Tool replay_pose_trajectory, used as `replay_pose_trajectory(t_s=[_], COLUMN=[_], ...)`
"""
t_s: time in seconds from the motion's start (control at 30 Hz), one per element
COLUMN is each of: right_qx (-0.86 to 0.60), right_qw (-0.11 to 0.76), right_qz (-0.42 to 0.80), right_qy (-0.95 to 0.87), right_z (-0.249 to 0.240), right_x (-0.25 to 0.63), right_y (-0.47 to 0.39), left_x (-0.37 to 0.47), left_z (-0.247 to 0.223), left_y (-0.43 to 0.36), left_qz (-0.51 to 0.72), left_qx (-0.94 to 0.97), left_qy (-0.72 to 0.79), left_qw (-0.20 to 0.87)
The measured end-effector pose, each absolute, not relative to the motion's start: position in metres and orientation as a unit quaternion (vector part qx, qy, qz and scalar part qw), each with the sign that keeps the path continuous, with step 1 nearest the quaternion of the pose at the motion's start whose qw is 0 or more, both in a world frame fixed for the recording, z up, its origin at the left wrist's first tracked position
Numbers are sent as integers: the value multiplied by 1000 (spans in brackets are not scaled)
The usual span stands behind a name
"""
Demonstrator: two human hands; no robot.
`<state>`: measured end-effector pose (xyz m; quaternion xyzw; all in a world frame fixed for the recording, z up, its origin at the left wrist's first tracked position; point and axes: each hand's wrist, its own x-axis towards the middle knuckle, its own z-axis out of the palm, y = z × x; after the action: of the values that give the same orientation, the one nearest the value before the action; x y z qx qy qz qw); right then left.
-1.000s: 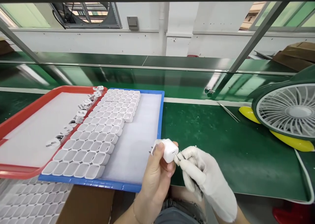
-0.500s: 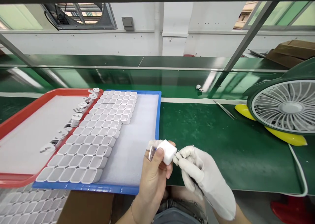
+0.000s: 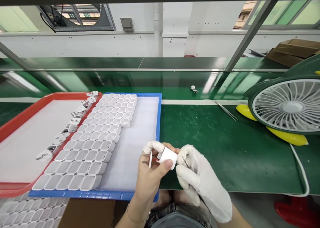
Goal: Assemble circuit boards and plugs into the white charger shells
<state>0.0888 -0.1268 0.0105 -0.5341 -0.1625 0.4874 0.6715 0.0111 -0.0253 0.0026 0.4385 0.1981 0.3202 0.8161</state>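
Housing (image 3: 168,157), white, gripped in left hand (image 3: 150,173), with pronged plate (image 3: 150,159) beside its open end. At its other end, gloved right hand (image 3: 200,179), closed on thin tool (image 3: 185,162). In blue tray (image 3: 158,121), rows of open white cases (image 3: 88,145); in red tray (image 3: 15,125), pronged plugs (image 3: 75,121) along the side nearest the blue one.

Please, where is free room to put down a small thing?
On the green table, between the blue tray and the tweezers, beyond the right hand. In the blue tray, between the cases and the right rim, beyond the left hand. In the red tray, left of the plugs. Crowded: the cases, the plugs, around both hands.
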Motion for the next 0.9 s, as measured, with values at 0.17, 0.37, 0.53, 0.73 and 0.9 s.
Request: replay_pose_trajectory(t_s=[0.17, 0.37, 0.53, 0.73, 0.9], right_qx=[-528, -525, -525, -529, -546], right_qw=[674, 687, 680, 653, 616], right_qz=[487, 476, 484, 513, 540], right_qy=[-173, -162, -170, -176, -177], right_z=[8, 8, 12, 21, 27], right_x=[92, 90, 90, 97, 96], right_y=[-130, -130, -133, -131, -132], left_x=[12, 14, 16, 17, 20], left_z=[6, 9, 14, 12, 2], left_y=[-25, -29, -36, -29, -25], left_qz=[317, 315, 335, 337, 312], left_qx=[439, 445, 411, 406, 260], left_qy=[177, 173, 197, 191, 291], left_qw=[822, 820, 824, 828, 866])
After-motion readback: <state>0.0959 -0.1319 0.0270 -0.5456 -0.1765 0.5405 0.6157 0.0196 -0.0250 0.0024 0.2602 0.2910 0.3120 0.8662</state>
